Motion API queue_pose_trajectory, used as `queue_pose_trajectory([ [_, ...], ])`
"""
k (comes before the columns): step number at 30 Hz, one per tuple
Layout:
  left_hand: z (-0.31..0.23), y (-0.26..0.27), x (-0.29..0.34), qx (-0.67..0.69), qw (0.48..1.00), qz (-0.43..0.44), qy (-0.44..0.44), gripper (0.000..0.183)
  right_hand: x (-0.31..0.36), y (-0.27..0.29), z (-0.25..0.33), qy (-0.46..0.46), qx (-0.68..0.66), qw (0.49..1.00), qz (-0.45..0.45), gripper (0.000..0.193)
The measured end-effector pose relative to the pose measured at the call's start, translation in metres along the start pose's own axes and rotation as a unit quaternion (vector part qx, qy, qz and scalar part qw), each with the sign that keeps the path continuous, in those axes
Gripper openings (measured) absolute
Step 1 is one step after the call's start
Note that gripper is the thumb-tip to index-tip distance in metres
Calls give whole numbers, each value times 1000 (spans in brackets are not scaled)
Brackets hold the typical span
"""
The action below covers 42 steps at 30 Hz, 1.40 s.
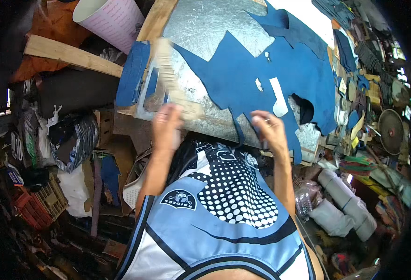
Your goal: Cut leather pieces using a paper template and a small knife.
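Observation:
My left hand [168, 122] is closed at the near end of a long pale tan strip with a ridged edge [168, 70]; both are smeared by motion. My right hand [271, 129] hovers over the table's near edge, fingers curled together, with a small dark thing partly showing beneath them that I cannot make out. Ahead of it lies a large blue sheet of leather or suede [233, 77], its outline jagged and cut into. A white pattern piece [278, 97] rests on this sheet, close to my right hand.
A scratched metal sheet [196, 23] covers the wooden-edged table. Blue strips [133, 72] hang at its left corner, near a wooden plank [70, 55] and a white bucket [112, 21]. Crates [40, 200] stand at left; wrapped rolls [348, 203] and a round fan [391, 131] at right.

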State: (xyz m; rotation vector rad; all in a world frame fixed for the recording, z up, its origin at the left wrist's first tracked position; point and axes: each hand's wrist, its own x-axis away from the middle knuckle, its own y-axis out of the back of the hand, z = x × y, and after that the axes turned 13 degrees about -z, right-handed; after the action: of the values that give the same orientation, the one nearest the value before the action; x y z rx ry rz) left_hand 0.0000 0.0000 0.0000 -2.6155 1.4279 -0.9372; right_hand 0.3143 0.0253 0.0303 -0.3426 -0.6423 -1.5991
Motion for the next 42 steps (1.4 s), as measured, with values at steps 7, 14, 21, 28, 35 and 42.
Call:
queue_pose_trajectory([
  [7, 91, -122, 26, -105, 980, 168, 28, 24, -23, 6, 11, 34, 21, 999, -23, 25],
  [14, 92, -91, 12, -579, 685, 178, -405, 56, -91, 39, 49, 154, 45, 984, -74, 30],
  [21, 101, -74, 42, -626, 678, 195, -332, 63, -117, 8, 56, 108, 119, 987, 1, 29],
  [28, 85, -73, 27, -596, 699, 166, -358, 44, -115, -21, 45, 78, 173, 979, 73, 33],
  [35, 42, -87, -69, -561, 687, 30, -461, 58, -110, -28, 44, 57, 183, 978, 80, 34],
  [42, 38, -78, -119, -595, 676, 58, -431, 103, -110, -34, 43, 45, 169, 981, 86, 32],
])
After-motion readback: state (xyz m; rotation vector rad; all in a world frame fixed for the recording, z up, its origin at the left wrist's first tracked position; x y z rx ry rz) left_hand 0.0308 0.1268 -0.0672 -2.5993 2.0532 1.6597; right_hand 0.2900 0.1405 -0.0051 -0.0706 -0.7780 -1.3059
